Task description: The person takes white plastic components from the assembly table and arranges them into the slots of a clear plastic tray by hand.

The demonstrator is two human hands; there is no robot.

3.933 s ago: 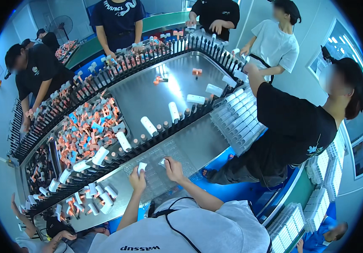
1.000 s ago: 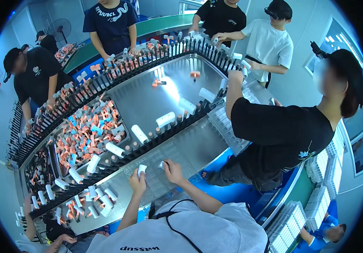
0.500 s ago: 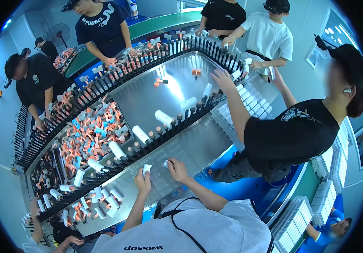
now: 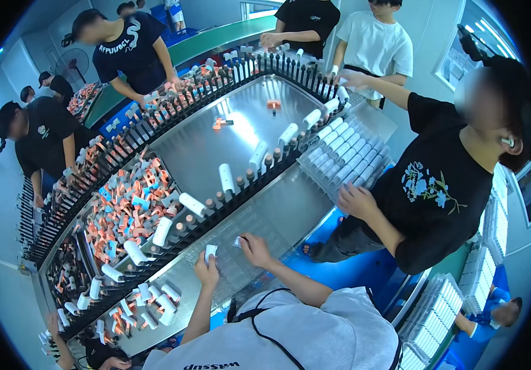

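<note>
My left hand [image 4: 205,271] is closed around a white, smooth, short casing [image 4: 210,251] that points upward from the fingers. To its right, my right hand [image 4: 257,250] pinches a small white piece [image 4: 238,242], too small to make out. The two hands are apart, and so are the things in them. Both are over a clear plastic tray [image 4: 231,225] with moulded compartments, lying on the metal bench.
Beyond runs a curved row of black upright holders [image 4: 145,267], several bearing white cylinders [image 4: 192,204]. A bin of orange and grey parts [image 4: 136,206] lies inside the loop. Loose parts [image 4: 165,302] lie at left. A co-worker [image 4: 438,179] stands right beside stacked filled trays [image 4: 345,151].
My hands keep their grips and have barely moved. The co-worker at right has swung one arm toward the far holders and lowered the other hand beside the filled trays. White cylinders on the near row have shifted.
</note>
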